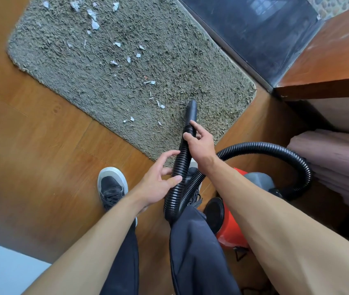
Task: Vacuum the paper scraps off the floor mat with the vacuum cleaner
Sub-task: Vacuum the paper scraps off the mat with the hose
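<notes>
A grey shaggy floor mat lies on the wooden floor, strewn with several white paper scraps. A black ribbed vacuum hose ends in a smooth black nozzle that points at the mat's near right part. My right hand grips the hose just behind the nozzle. My left hand holds the hose lower down, thumb and fingers curled round it. The hose loops right to the red vacuum cleaner beside my right leg.
A dark glass door borders the mat's far right side. A wooden ledge and folded pinkish fabric stand at the right. My black shoe is on the wooden floor by the mat's near edge.
</notes>
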